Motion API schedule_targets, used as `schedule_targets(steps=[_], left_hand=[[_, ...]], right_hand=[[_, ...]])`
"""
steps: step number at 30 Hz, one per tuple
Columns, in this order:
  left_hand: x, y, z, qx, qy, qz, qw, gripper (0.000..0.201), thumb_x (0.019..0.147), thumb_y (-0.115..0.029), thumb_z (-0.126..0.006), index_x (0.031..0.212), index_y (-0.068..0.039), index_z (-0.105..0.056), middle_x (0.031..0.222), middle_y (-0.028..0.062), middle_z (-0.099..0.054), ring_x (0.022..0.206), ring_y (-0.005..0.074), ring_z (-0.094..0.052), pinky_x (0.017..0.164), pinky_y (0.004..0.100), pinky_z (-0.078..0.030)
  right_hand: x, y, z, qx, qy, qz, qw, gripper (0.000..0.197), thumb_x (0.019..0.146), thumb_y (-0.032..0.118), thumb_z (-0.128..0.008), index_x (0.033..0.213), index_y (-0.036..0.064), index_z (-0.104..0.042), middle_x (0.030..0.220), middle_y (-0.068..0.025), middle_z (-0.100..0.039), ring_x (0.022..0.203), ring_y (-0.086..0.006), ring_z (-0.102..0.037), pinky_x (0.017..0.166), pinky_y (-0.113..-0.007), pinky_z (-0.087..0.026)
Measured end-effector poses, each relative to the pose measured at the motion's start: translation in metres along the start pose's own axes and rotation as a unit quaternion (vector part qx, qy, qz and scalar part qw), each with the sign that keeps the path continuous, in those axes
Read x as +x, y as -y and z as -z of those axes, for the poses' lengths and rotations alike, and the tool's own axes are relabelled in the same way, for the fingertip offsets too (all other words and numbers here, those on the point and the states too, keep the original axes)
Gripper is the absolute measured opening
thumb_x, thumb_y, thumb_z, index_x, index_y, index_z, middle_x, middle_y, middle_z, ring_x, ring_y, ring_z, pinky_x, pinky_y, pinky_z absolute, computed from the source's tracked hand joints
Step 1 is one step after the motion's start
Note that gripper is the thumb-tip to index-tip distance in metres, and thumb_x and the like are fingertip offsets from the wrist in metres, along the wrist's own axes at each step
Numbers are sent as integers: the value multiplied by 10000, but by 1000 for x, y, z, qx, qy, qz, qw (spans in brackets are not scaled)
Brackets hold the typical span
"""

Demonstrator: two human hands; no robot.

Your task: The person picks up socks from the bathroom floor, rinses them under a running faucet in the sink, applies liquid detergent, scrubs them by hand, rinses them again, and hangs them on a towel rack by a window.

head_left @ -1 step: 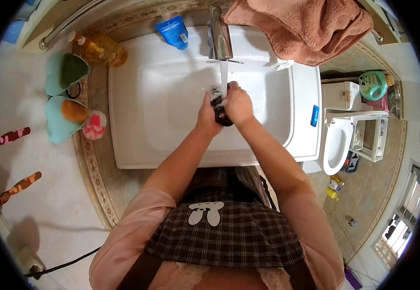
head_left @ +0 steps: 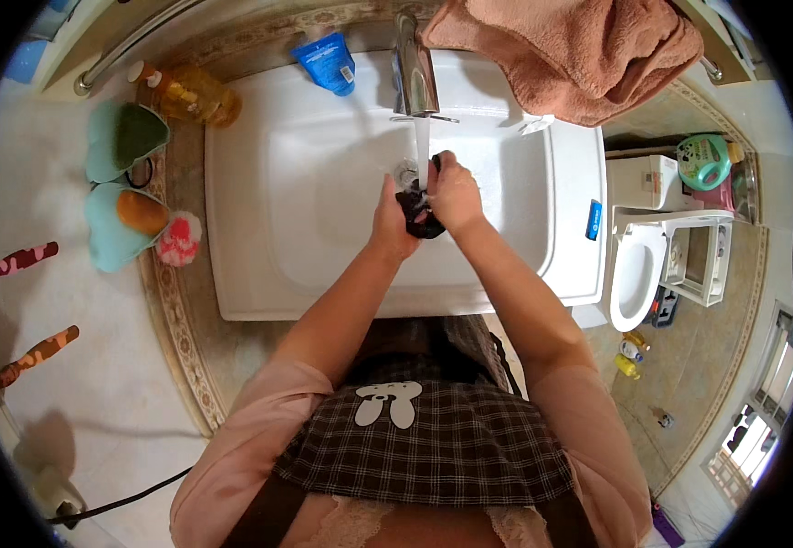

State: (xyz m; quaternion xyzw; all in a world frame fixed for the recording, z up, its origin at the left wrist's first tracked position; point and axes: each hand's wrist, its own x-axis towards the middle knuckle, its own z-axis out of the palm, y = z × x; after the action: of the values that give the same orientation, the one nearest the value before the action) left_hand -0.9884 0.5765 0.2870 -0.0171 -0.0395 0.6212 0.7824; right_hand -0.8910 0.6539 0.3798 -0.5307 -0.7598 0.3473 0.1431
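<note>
Water runs from the chrome faucet [head_left: 414, 78] onto a small, wet black cloth [head_left: 422, 219] in the white sink [head_left: 323, 183]. I cannot make out what kind of cloth it is. My left hand [head_left: 391, 225] cups it from the left, with the thumb side up along its edge. Closed around its upper right part is my right hand [head_left: 456, 195], whose fingers lie just beside the stream. The two hands are close together over the drain, and part of the cloth is hidden between them.
On the sink's back rim stands a blue tube [head_left: 328, 64]; a small blue packet [head_left: 594, 219] lies on the right rim. A brown towel [head_left: 570, 59] hangs at back right. At left are an amber pump bottle [head_left: 197, 96] and light-blue wall holders [head_left: 109, 228]. A toilet [head_left: 635, 274] is at right.
My right hand has shifted slightly right and down, and the black cloth is spread a little wider between my hands. Less white shows on it.
</note>
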Motion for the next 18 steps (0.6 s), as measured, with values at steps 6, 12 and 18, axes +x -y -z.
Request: schedule_targets(steps=[6, 12, 18], left_hand=[[32, 20, -64, 96, -356, -22, 929, 414, 893, -459, -307, 999, -127, -531, 853, 26, -593, 741, 153, -572, 576, 255, -460], [54, 3, -46, 212, -171, -67, 960, 366, 892, -411, -324, 1012, -142, -540, 935, 36, -602, 874, 171, -573, 721, 285, -481], [92, 20, -73, 108, -294, 24, 949, 496, 917, -439, -299, 1273, -103, -380, 1275, 65, -439, 1169, 249, -424, 962, 429, -373]], right_hand=[[-13, -1, 6, 23, -31, 142, 989, 347, 800, 235, -576, 1027, -18, -505, 843, -252, -576, 807, -408, -564, 691, -445, -465], [14, 3, 12, 28, -74, 188, 979, 292, 769, 213, -610, 960, 1, -547, 818, -241, -578, 757, -404, -567, 673, -433, -464], [69, -18, 63, 14, -73, 128, 989, 263, 787, 272, -595, 815, 13, -623, 760, -202, -608, 717, -372, -584, 649, -436, -472]])
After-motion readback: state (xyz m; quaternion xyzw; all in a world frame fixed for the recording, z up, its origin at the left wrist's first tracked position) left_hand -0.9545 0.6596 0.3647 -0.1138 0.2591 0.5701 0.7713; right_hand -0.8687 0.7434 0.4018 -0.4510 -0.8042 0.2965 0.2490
